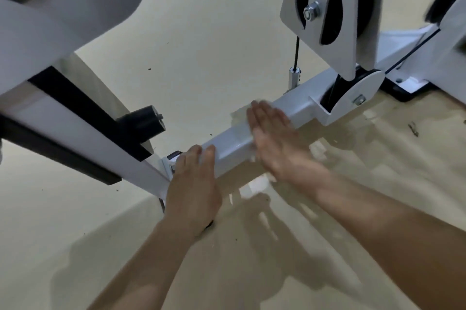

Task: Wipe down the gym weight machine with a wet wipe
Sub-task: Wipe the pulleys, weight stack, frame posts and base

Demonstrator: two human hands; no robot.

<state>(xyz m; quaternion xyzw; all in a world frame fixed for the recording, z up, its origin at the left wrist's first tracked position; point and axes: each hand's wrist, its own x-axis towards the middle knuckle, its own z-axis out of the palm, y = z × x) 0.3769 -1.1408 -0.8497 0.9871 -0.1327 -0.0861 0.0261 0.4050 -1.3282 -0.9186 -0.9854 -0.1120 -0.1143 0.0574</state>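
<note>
probably the step in hand was wiping the top face of the low white square metal beam (234, 150) of the weight machine, which lay on the glossy beige floor (201, 32) and ran from near left to far right. the thin pale wet wipe (240, 114) was under the right hand (272, 138), near the middle of the beam. only its edges showed beside the fingers, and this part was blurred. the right hand was released and flat, with fingers straight and together, and the palm pressed the wipe down without grasping it. the left hand (194, 178) was also released, its fingers laid over the near left end of the beam, perhaps to steady the body. its thumb i could not see. both forearms reached in from the near side.

to do it well, i judged that the pressure should be even and the strokes long, along the beam up to the rounded white pulley bracket (353, 92) at the far right. the wipe should go over the side faces too. the fingers should stay away from the thin black cable (297, 50).
</note>
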